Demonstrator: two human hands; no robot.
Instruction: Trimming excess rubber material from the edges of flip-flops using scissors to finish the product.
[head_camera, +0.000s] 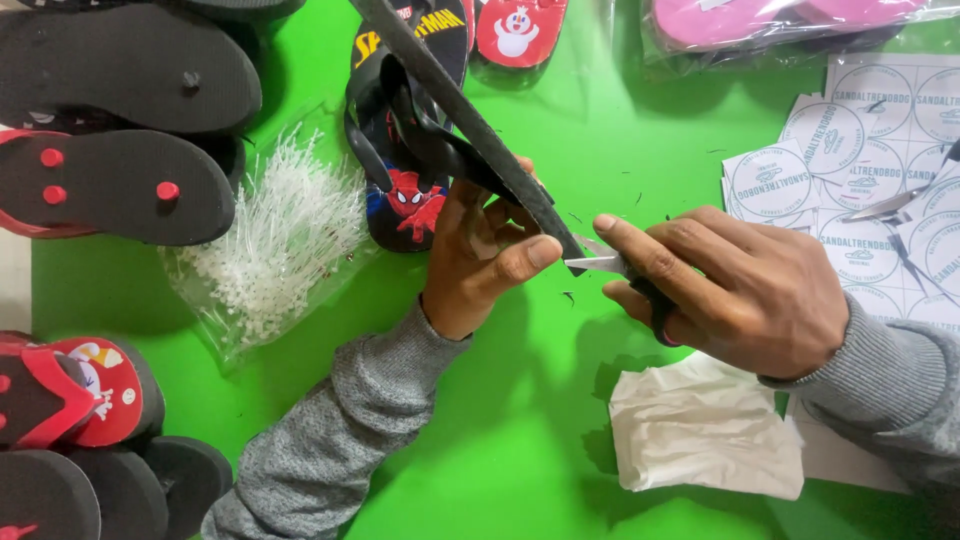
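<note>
My left hand (480, 255) grips a black flip-flop sandal (455, 110) on its edge, sole turned sideways, its black strap (420, 135) hanging to the left. My right hand (725, 290) holds small scissors (598, 262) with dark handles. The blades touch the lower end of the sandal near my left thumb. Tiny black trimmings lie scattered on the green table (560, 420) around my hands.
A clear bag of white plastic ties (270, 240) lies left of my hands. Black and red sandals (110, 150) are piled at the left, more at the bottom left (80, 400). Round sticker sheets (860, 150), another pair of scissors (895, 205), crumpled tissue (700, 425) and bagged pink sandals (780, 20) lie at the right.
</note>
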